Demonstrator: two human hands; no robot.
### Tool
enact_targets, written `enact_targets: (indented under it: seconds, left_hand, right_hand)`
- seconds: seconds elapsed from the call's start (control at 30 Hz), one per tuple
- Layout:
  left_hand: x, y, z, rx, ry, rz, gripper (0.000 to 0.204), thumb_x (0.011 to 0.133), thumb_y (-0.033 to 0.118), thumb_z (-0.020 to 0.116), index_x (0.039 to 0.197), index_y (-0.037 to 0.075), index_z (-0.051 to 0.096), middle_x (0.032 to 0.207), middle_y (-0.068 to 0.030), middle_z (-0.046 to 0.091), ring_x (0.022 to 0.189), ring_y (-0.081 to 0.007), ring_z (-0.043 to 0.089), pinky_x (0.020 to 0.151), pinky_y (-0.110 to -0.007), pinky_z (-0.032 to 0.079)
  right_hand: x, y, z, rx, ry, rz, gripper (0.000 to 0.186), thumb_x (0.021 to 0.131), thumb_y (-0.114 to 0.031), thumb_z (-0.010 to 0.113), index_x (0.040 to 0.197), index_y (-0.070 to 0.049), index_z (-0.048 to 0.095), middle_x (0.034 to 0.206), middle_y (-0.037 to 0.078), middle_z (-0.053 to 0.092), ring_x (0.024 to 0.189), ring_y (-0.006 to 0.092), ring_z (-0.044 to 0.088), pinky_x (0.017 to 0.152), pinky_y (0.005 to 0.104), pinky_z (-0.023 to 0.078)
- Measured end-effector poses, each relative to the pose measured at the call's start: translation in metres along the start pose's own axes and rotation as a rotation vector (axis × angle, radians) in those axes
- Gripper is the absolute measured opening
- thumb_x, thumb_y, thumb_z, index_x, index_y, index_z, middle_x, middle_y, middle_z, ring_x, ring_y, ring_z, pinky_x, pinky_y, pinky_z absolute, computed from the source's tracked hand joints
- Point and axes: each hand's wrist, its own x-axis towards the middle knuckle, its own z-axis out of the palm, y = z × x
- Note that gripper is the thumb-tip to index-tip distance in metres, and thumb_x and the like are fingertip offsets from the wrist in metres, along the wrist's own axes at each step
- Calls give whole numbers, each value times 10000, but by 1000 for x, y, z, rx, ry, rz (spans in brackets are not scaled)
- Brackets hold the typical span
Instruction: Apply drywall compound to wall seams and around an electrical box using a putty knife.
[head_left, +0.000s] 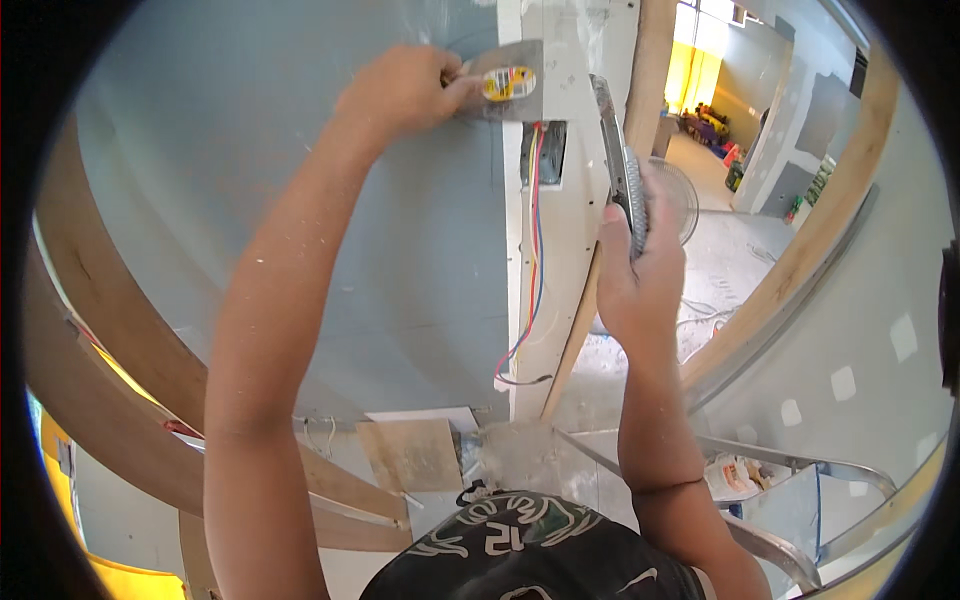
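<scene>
My left hand (405, 90) is closed on a wide putty knife (525, 62), held flat near the upper part of the wall. A yellow and white label shows on its metal blade. My right hand (645, 265) grips a slim, long utility knife (612, 140), pointing upward beside the white wall edge. A grey ribbed piece lies along it; I cannot tell whether it belongs to the knife. Between the two tools sits a recessed electrical box (551, 155) in a white strip. Red, yellow and blue wires (535, 265) hang out of it.
A blue-grey wall panel (420, 270) fills the left. Beyond the wooden frame (775, 310) on the right lies a dusty floor. A metal ladder (850, 470) stands at lower right, with a white bag (735, 478) near it. A board (410, 455) leans low at the wall.
</scene>
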Motion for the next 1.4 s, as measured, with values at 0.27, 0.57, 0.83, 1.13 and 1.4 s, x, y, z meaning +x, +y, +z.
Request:
enact_targets:
  seconds: [0.27,0.57,0.83,1.13,1.4]
  left_hand:
    - [-105,-3,26,-1039,41,-492,444,1031,418,600,794,44,636,561,-35,575,435,-124,525,451,-302,414]
    - [-166,118,65,-610,-471,-65,653,976,433,662,1565,295,413,803,-145,697,747,-295,691,703,-421,544]
    - [-165,62,99,-270,-575,-45,604,981,582,558,1483,258,464,1030,-189,710,981,-406,694,845,-533,547]
    - [-169,48,75,-169,-583,-87,578,932,632,597,1396,298,508,975,-176,715,919,-415,710,805,-533,569]
    - [-173,45,97,-251,-617,-81,543,948,583,610,1389,296,473,869,-137,727,880,-386,719,771,-519,567]
  right_hand:
    - [76,7,10,378,-108,418,269,1000,-115,533,1224,32,503,930,249,698,803,429,682,771,514,516]
    - [149,-1,52,-106,-80,105,319,1038,-225,519,1240,22,520,851,317,680,845,544,649,775,595,485]
    - [170,-6,61,-128,-6,79,290,1034,-229,525,1212,-1,531,858,322,680,847,544,651,766,595,493]
    - [196,-2,69,-205,-60,52,291,1028,-238,509,1161,21,508,869,334,677,874,549,650,793,610,494]
    - [187,-13,77,-291,-71,85,267,1025,-196,482,1115,54,452,893,367,666,882,540,668,828,608,522]
